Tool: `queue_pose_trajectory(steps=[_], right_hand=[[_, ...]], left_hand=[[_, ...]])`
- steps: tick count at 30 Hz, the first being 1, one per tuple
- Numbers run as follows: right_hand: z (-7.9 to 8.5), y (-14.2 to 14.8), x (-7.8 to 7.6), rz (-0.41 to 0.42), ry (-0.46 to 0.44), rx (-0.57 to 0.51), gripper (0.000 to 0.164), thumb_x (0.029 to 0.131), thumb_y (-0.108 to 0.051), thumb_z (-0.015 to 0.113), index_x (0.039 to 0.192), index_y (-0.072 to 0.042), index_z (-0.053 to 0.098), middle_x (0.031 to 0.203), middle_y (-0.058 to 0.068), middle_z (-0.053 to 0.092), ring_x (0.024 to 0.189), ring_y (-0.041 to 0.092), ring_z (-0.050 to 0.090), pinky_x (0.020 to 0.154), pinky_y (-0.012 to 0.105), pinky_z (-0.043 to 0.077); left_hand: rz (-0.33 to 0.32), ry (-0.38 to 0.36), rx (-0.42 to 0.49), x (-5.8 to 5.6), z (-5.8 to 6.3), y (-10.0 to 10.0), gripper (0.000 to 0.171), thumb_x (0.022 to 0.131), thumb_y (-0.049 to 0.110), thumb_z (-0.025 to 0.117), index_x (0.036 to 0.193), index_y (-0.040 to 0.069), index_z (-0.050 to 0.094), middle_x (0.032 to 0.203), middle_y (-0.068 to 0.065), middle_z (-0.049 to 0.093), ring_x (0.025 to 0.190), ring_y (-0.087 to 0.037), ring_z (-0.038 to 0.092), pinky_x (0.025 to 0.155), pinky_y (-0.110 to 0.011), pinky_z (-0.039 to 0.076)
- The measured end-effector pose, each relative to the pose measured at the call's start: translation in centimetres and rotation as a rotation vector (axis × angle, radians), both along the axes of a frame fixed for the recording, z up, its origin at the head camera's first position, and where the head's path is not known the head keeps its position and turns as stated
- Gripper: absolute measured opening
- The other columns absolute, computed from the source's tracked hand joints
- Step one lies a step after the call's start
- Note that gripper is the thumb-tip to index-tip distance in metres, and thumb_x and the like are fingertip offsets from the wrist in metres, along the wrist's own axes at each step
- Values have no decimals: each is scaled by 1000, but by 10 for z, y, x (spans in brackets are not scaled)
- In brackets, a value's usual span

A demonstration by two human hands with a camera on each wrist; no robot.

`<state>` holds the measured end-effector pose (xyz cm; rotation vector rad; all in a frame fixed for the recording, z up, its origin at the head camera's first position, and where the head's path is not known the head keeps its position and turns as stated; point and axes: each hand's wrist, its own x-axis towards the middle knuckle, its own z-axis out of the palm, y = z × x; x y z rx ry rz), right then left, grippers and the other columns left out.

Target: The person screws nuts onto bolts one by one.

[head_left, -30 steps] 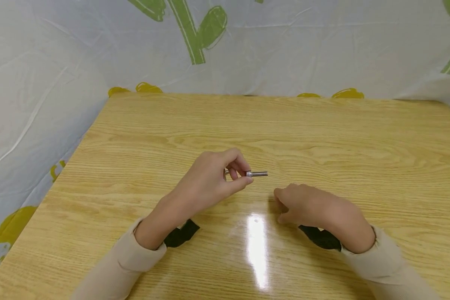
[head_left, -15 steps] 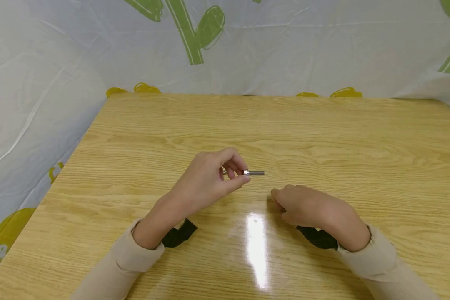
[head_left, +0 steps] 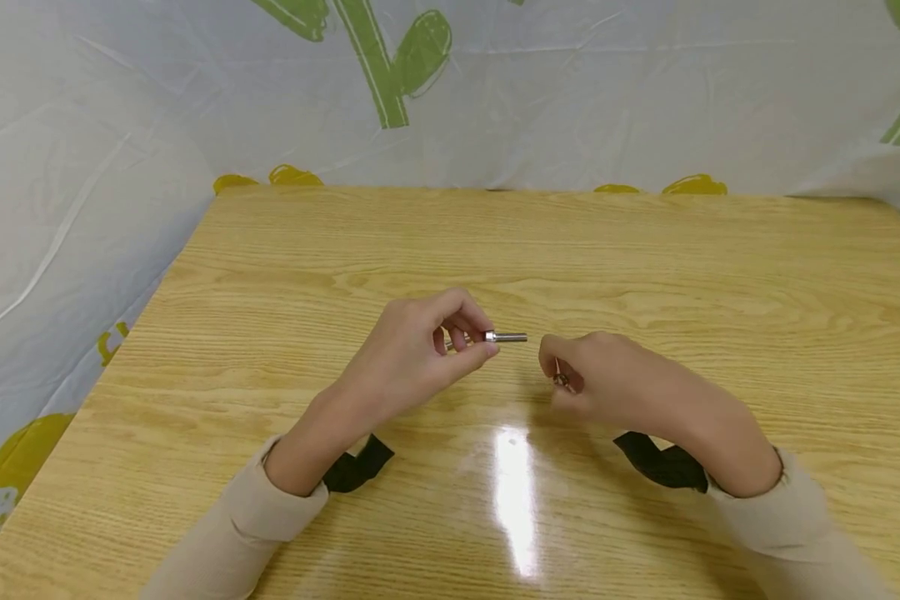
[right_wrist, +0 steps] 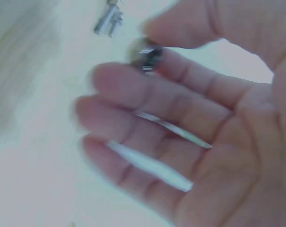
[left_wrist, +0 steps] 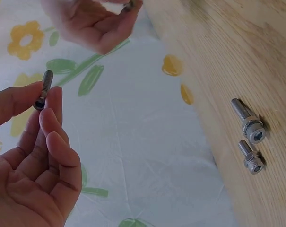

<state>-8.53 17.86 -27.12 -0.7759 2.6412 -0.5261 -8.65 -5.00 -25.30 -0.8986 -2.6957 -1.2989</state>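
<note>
A metal bolt (head_left: 510, 337) is pinched at its head by the fingers of the left hand (head_left: 405, 354) over a wood-grained counter (head_left: 682, 275), its shank pointed toward the right hand, near but apart. In the right hand (head_left: 622, 375), a small, shiny metal piece (head_left: 562, 380) is clamped between the fingers; it is blurred in the right wrist view, and its exact shape cannot be told. The socket in the pinched bolt's head is seen only in the left wrist view, where a larger bolt (left_wrist: 249, 122) and a smaller bolt (left_wrist: 250, 158) are also shown, laid side by side on the counter. From the head, no more than a glint of metal is caught past the left fingers. Behind the counter, a printed cloth (head_left: 645, 92) with green leaves and yellow patches is seen.
</note>
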Motion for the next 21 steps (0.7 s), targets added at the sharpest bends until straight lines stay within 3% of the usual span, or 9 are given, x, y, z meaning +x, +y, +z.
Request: queue_pose_trajectory(steps=[9,14,21], right_hand=[[17,9,5,-39,350,-201,14,87,-12,61,100,-18,61,87,-10,63,80,7,59,70,31,48],[23,10,8,-46,509,-327,22,83,-5,66,101,-17,60,94,-12,65,86,7,62,72,20,45],[24,5,13,-71,524,-409,28,82,-7,69,105,-23,62,96,-16,66,87,1,62,74,11,43]], left_hand=[[-11,63,72,-2,-3,0,8,84,14,69,89,10,63,80,4,67,67,-3,53,57,-20,45],[-6,55,110,-1,-3,0,9,84,14,69,89,10,63,82,3,67,67,-3,54,59,-20,46],[17,38,134,6,2,0,9,85,15,68,91,11,63,83,6,67,68,-2,54,60,-21,47]])
